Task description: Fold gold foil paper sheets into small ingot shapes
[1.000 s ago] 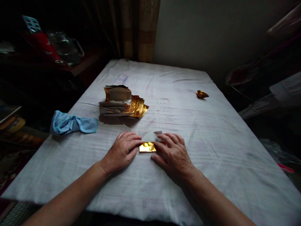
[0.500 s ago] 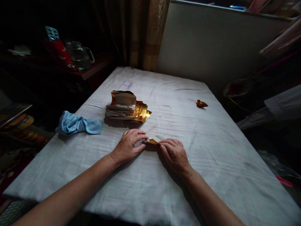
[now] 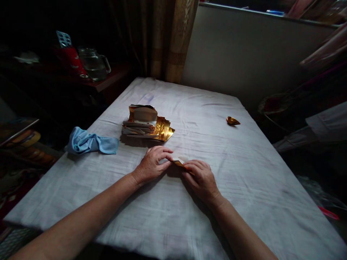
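A small sheet of gold foil paper (image 3: 179,163) lies folded on the white cloth of the table (image 3: 244,180), between my two hands. My left hand (image 3: 153,164) rests on its left end with fingers curled down, fingertips pressing the paper. My right hand (image 3: 200,178) pinches the paper's right edge, fingers bent together. Most of the sheet is hidden under my fingers. A stack of gold foil sheets (image 3: 146,124) lies just beyond my left hand.
A folded gold paper ingot (image 3: 232,121) sits at the far right of the table. A crumpled blue cloth (image 3: 90,142) lies at the left edge. A glass jug (image 3: 93,64) and a red object stand on a dark shelf to the far left. A curtain hangs behind.
The gold paper has been folded over, so less of its shiny face shows. Both hands have closed in on it, and the view has tilted up slightly.
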Motion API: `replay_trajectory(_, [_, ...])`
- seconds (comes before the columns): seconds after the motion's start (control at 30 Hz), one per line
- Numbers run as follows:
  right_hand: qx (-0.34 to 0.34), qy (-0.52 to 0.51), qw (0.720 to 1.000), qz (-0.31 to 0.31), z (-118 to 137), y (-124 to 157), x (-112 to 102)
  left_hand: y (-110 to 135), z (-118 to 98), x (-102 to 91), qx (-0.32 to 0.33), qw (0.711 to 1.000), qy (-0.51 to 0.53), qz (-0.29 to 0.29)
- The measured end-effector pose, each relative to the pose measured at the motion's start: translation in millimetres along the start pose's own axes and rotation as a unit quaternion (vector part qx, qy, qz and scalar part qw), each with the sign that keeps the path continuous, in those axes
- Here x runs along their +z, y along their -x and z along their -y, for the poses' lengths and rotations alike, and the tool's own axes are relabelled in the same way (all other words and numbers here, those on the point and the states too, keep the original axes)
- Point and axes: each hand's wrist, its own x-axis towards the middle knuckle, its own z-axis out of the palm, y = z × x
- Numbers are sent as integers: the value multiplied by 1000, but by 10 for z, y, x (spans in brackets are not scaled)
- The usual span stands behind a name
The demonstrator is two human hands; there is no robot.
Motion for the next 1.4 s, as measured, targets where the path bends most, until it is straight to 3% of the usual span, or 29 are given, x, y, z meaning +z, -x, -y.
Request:
replay_trajectory(0.13, [-35, 95, 994, -29, 39, -26, -51, 25, -74, -10, 19, 998, -51, 2])
replay_trajectory(0.27, [-54, 172, 984, 14, 135, -35, -93, 109, -141, 4, 88, 988, -125, 32])
replay_trajectory(0.47, [-13, 126, 989, 83, 263, 125, -133, 305, -154, -24, 188, 959, -204, 60])
replay_trajectory(0.6, [7, 117, 988, 97, 330, 254, -129, 417, -225, -79, 156, 957, -212, 122])
replay_trajectory(0.7, [7, 102, 984, 148, 399, 267, -99, 499, -245, -91, 123, 957, -212, 152])
replay_trajectory(0.9, [20, 88, 967, 239, 383, 243, -117, 607, -156, -119, 138, 941, -244, 191])
replay_trajectory(1.07, [55, 126, 966, 221, 235, 277, -185, 616, -132, -139, 136, 942, -237, 194])
replay_trajectory(1.2, [67, 143, 966, 204, 259, 327, -177, 564, -79, -182, 133, 942, -224, 213])
replay_trajectory(1.4, [82, 144, 978, 127, 338, 354, -153, 206, -35, -223, 128, 952, -190, 201])
